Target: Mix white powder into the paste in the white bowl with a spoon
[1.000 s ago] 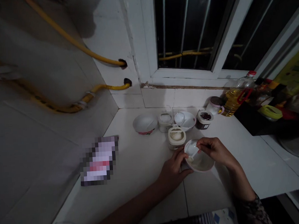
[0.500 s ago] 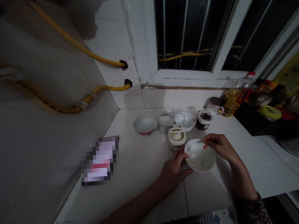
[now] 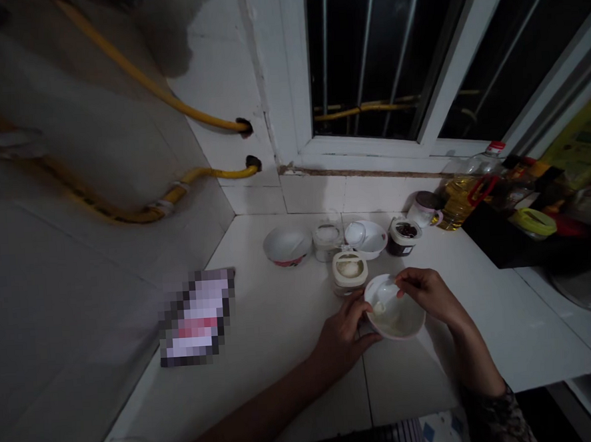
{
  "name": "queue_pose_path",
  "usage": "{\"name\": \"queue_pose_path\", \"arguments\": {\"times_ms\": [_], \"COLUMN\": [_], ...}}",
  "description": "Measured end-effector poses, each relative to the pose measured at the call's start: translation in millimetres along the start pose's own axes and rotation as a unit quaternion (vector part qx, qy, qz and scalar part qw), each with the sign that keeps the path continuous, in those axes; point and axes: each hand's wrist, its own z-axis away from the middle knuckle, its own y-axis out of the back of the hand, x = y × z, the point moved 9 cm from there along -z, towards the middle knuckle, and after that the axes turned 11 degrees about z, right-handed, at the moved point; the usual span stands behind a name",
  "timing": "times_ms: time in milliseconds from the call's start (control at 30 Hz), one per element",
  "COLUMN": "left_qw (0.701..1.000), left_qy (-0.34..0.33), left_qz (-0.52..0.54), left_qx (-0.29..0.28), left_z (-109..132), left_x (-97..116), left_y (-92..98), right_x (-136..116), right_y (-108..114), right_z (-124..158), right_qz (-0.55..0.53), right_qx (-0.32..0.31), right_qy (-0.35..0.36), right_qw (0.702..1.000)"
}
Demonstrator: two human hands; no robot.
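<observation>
My left hand [image 3: 349, 326] grips the left rim of a white bowl [image 3: 404, 321], tilted above the counter. Over the bowl's upper right edge, my right hand [image 3: 425, 292] is pinched round the handle of a small white spoon [image 3: 379, 307], whose head is inside the bowl. Pale contents at the spoon are too small to identify. Just behind the bowl is an open square jar [image 3: 349, 269] with white contents. Farther back stand another clear jar [image 3: 327, 240], a white bowl [image 3: 371, 238] and a jar of dark contents [image 3: 404, 235].
A larger bowl [image 3: 287, 245] is at the back left, and a blurred flat object [image 3: 197, 318] lies on the left counter. At the back right are a lidded mug [image 3: 423, 208], an oil bottle [image 3: 458, 198] and a black tray [image 3: 491, 239] with several containers.
My right hand has shifted slightly left over the bowl, and the spoon head has moved a little left and up. My left hand and the bowl look unmoved.
</observation>
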Motion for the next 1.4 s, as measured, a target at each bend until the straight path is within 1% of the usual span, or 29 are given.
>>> {"name": "queue_pose_path", "arguments": {"times_ms": [133, 300, 433, 533, 633, 733, 800, 867, 933, 1000, 1033, 1100, 1167, 1200, 1233, 1300, 1400], "left_qw": [1.000, 1.000, 1.000, 1.000, 1.000, 1.000, 1.000, 1.000, 1.000, 1.000, 1.000, 1.000, 1.000, 1.000, 1.000, 1.000, 1.000], "left_qy": [-0.010, -0.015, -0.027, -0.023, -0.019, -0.017, -0.012, -0.006, -0.002, -0.004, -0.007, -0.013, -0.018, -0.019, -0.019, -0.018, -0.025], "left_qz": [-0.003, -0.002, 0.001, 0.001, 0.003, 0.001, -0.001, -0.001, 0.001, 0.001, 0.002, 0.001, 0.001, 0.001, 0.000, -0.001, 0.001], "left_qx": [0.004, 0.004, 0.008, 0.004, 0.000, 0.000, -0.002, -0.007, -0.006, 0.000, 0.002, 0.005, 0.004, 0.004, 0.004, 0.003, 0.001], "left_z": [0, 0, 1, 1, 1, 1, 0, 0, 0, 0, 0, 0, 0, 0, 0, 0, 0], "left_x": [3, 3, 2, 1, 0, 0, -1, -1, -2, -2, -2, -2, -1, 0, 1, 2, 4], "left_y": [0.7, 0.4, 0.7, 0.1, -0.4, -0.5, -1.2, -2.3, -2.4, -1.8, -1.7, -1.8, -2.0, -1.8, -1.3, -0.5, -0.2], "right_x": [-2, 5, 16, 20, 21, 17, 9, -5, -24, -50, -64, -87, -100, -103, -106, -110, -115], "right_y": [2, 13, 10, 6, 10, 19, 26, 33, 36, 32, 26, 13, 6, 7, 9, 11, -2], "right_z": [0, -1, 0, -1, -2, -6, -9, -11, -10, -4, 1, 13, 26, 30, 34, 35, 31], "right_qz": [-0.063, -0.138, -0.173, -0.201, -0.225, -0.247, -0.247, -0.213, -0.137, -0.023, 0.041, 0.159, 0.231, 0.245, 0.251, 0.254, 0.275], "right_qx": [-0.021, -0.002, -0.008, -0.016, 0.002, 0.052, 0.103, 0.163, 0.224, 0.260, 0.266, 0.270, 0.285, 0.296, 0.305, 0.304, 0.260], "right_qy": [-0.016, -0.061, -0.115, -0.129, -0.129, -0.117, -0.090, -0.043, 0.026, 0.125, 0.181, 0.285, 0.349, 0.365, 0.374, 0.386, 0.407], "right_qw": [0.998, 0.989, 0.978, 0.971, 0.966, 0.961, 0.959, 0.963, 0.965, 0.957, 0.946, 0.906, 0.862, 0.848, 0.839, 0.833, 0.831]}}
